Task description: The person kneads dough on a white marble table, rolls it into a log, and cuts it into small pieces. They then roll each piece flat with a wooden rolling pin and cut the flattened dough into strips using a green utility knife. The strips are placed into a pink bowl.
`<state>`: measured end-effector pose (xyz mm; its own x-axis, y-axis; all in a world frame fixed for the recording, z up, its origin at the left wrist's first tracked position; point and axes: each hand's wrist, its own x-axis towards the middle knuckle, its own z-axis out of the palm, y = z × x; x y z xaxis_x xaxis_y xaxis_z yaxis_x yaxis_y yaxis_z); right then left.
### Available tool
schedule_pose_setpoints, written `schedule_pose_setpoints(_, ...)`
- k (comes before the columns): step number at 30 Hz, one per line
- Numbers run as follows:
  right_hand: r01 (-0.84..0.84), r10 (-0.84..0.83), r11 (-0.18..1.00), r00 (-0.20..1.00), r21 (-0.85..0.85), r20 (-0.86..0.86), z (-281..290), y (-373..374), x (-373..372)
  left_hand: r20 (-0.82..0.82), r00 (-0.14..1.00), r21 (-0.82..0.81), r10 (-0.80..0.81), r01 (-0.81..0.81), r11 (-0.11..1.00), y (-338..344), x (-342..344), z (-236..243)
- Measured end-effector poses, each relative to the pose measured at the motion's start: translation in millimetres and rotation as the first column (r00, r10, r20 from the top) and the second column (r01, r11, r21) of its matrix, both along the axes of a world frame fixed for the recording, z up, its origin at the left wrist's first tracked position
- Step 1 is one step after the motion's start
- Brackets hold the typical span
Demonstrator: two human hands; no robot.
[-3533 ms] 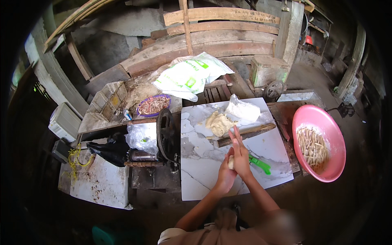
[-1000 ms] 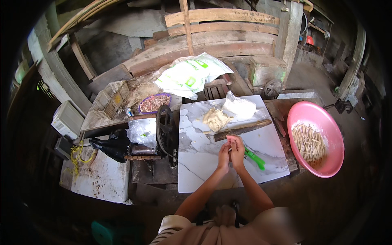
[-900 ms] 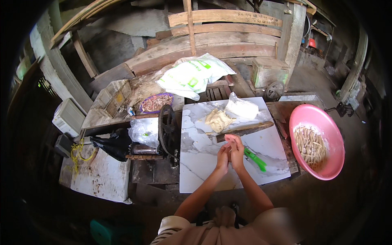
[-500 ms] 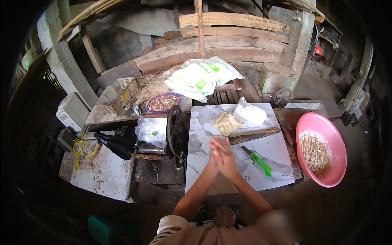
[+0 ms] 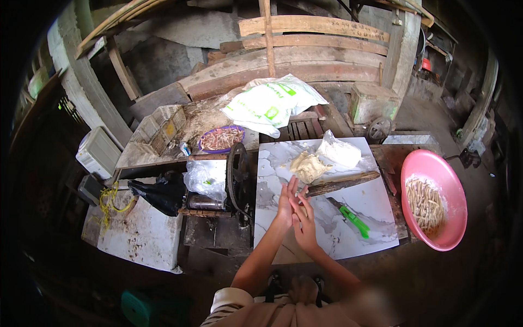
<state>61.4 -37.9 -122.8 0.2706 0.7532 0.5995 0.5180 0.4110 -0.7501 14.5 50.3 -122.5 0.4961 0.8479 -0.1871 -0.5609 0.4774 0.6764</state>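
Note:
My left hand and my right hand meet palm to palm over the near left half of a marble-patterned board. Their fingers are stretched out, the right ones crossing the left palm, and I see nothing held between them. Just beyond the fingertips lies a lump of pale dough. Beside it sits a white plastic bag that seems to hold something white. A worn wooden stick lies across the board. Nearer and to the right rests a knife with a green handle.
A pink basin with floury strips stands at the right. Left of the board is a roller machine with a large wheel. Behind are a purple-rimmed tray of thin pieces, a plastic crate and a white sack.
My hands were pressed closely together; now the palms have slid and turned against each other, the right hand slipping nearer to me. The view has shifted slightly.

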Motion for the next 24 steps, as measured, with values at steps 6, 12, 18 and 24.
schedule_pose_setpoints(6,0.053,-0.154,0.973,0.872,-0.223,-0.464,-20,20,50,-0.259,0.951,0.061,-0.167,0.189,0.980,-62,19,17)
schedule_pose_setpoints(12,-0.062,0.048,0.968,0.997,-0.241,-0.067,6,5,11,0.112,0.993,-0.041,-0.030,0.035,0.999,-52,12,-62)
schedule_pose_setpoints(18,-0.011,0.036,0.994,0.975,-0.110,0.221,7,-8,-1,0.262,0.965,-0.091,0.006,0.019,0.996,-39,-12,-45)
schedule_pose_setpoints(24,-0.003,0.015,0.971,0.999,-0.241,0.048,-17,10,44,-0.153,0.988,0.003,0.032,-0.032,0.999,-70,5,-22)
